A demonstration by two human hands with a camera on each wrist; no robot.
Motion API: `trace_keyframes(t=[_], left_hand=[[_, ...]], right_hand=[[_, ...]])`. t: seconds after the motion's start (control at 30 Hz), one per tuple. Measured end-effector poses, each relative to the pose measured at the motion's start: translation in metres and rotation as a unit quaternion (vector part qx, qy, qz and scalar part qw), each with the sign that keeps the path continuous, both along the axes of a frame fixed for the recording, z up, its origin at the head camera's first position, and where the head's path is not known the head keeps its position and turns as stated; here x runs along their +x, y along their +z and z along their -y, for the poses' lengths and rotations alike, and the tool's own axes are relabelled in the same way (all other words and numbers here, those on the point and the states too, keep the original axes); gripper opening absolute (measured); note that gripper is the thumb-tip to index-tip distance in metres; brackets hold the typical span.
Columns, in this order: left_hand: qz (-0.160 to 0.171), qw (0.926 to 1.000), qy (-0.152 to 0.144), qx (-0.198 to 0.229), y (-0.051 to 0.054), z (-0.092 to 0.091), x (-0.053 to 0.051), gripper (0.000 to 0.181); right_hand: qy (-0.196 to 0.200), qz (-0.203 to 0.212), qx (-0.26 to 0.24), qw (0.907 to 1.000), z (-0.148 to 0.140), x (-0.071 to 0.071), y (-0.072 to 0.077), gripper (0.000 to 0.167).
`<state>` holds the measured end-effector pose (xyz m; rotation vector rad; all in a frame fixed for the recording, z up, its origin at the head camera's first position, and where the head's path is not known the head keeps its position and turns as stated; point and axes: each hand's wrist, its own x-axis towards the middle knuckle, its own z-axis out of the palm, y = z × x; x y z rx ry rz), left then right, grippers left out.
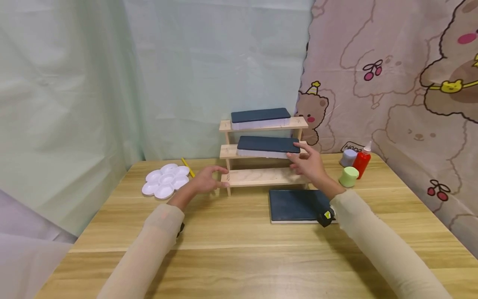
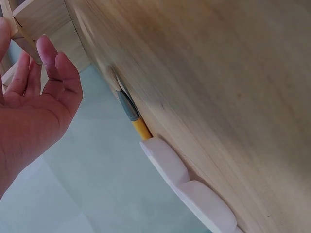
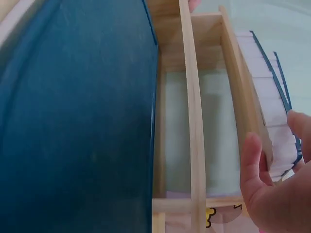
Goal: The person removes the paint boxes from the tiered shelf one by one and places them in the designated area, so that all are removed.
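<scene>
A three-tier wooden shelf rack (image 1: 257,177) stands near the back of the table. My left hand (image 1: 209,178) holds the left end of its lowest board, thumb and fingers bent about the edge. On the middle tier lies a long white box with a dark blue lid (image 1: 267,144). My right hand (image 1: 310,164) grips the right end of that box, with one fingertip at the lid and the thumb lower, by the board's edge (image 3: 247,111). A similar lidded box (image 1: 260,117) sits on the top tier. A flat dark blue-topped case (image 1: 295,205) lies under my right wrist.
At the left lies a white flower-shaped palette (image 1: 166,180), beside a yellow-handled paintbrush (image 2: 141,128). A red bottle (image 1: 361,164), a green jar (image 1: 349,177) and a bluish jar (image 1: 348,158) stand at the right. Curtains hang behind the table.
</scene>
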<state>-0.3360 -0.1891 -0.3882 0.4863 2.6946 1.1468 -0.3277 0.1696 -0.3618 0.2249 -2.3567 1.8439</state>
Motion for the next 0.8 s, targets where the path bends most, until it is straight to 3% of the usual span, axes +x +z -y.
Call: trace_keyframes(t=[0.2,0.6,0.8], left_hand=[[0.002,1.0000,-0.003,0.005,0.001,-0.001,0.001,0.051],[0.007,1.0000,0.002,0.001,-0.001,0.000,0.000,0.050],[0.005,1.0000,0.004,0.001,-0.001,0.001,0.000,0.051]], right_hand=[[-0.032,-0.033,0.002,0.9989,0.004,0.004,-0.006,0.059],[-0.096,-0.050,-0.022,0.9939,0.008,0.007,-0.016,0.056],[-0.113,-0.081,-0.061,0.9884,0.010,0.007,-0.019,0.055]])
